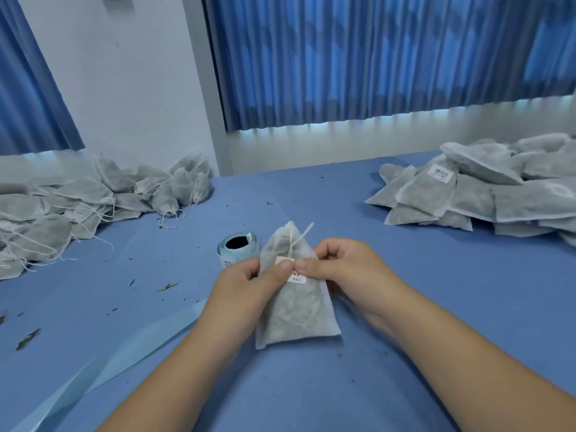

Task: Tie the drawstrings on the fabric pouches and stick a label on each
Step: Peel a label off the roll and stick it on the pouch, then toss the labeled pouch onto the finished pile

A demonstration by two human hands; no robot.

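A grey-white fabric pouch (pixel 296 313) filled with dried herbs is held over the middle of the blue table (pixel 436 307). Its drawstring (pixel 299 238) is tied near the neck and trails upward. A small white label (pixel 294 275) sits on the pouch's upper front. My left hand (pixel 246 282) grips the pouch's left edge, thumb pressing on the label. My right hand (pixel 346 266) holds the right edge, its thumb on the label too. A label roll (pixel 238 244) with a dark core stands just behind my left hand.
A heap of pouches with loose strings (pixel 93 198) lies at the far left. A stack of flat labelled pouches (pixel 483 188) lies at the far right. Pale blue backing strip (pixel 124 347) runs from the roll toward the lower left. Herb crumbs dot the table.
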